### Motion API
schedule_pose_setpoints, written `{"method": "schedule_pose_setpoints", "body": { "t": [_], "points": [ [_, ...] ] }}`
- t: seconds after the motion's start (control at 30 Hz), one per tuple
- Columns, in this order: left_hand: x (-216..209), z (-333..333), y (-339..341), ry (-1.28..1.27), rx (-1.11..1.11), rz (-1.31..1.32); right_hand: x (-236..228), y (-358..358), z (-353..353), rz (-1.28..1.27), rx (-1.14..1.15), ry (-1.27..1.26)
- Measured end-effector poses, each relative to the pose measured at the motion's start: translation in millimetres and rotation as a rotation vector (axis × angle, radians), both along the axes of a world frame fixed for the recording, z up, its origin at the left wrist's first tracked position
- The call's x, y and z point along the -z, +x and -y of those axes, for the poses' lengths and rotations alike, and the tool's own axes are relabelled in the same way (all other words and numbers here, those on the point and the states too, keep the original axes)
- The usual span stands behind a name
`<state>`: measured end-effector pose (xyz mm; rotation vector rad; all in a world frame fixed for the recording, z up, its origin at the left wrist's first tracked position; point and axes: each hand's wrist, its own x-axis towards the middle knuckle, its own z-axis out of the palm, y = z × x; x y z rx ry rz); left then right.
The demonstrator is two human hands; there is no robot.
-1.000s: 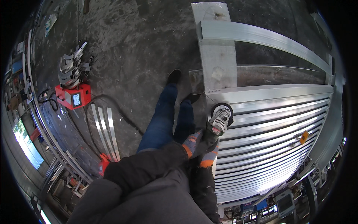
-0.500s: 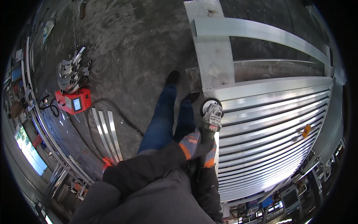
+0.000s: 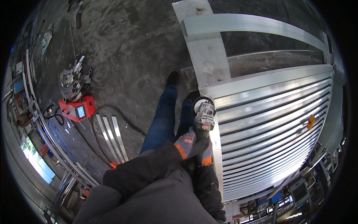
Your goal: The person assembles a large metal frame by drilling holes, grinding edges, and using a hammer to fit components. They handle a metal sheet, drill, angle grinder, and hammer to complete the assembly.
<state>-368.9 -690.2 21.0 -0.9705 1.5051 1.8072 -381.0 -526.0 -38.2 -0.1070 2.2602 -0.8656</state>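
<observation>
Change: the grinder (image 3: 203,114) sits further left than a second ago, now at the left edge of the slatted metal panel (image 3: 268,127); both hands have moved with it.
Count, left to right: one red machine (image 3: 77,109) on the floor, three loose metal strips (image 3: 112,136) beside it, two gloved hands, one grinder, one slatted panel, one small orange thing (image 3: 310,121) lying on the slats.
Left hand (image 3: 185,143): in a grey and orange glove, closed around the grinder's body.
Right hand (image 3: 205,152): gloved the same, clamped on the grinder's rear just beside the left hand.
Grinder look: silver-grey head, dark round guard, dark body running down into the gloves.
Grinder place: over the panel's left frame bar, just right of the person's blue-trousered legs (image 3: 164,117); whether the disc touches the metal cannot be told.
</observation>
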Motion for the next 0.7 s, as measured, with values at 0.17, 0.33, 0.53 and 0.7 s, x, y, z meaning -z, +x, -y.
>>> {"method": "schedule_pose_setpoints", "body": {
  "t": [0.17,0.33,0.53,0.7],
  "points": [
    [4.5,-1.3,6.1,-0.101,0.011,-0.035,-1.7,2.4,4.2,-0.046,0.020,0.015],
    [11.0,-4.3,2.4,0.013,-0.020,-0.081,-17.5,-13.7,22.7,-0.040,0.001,0.056],
    [30.1,-27.2,-30.4,0.979,-1.047,-0.350,-55.9,-58.8,57.1,-0.197,-0.147,0.328],
    [24.9,-19.8,-26.1,0.736,-1.074,-0.232,-68.6,-68.9,74.9,-0.080,-0.300,0.363]
  ]
}}
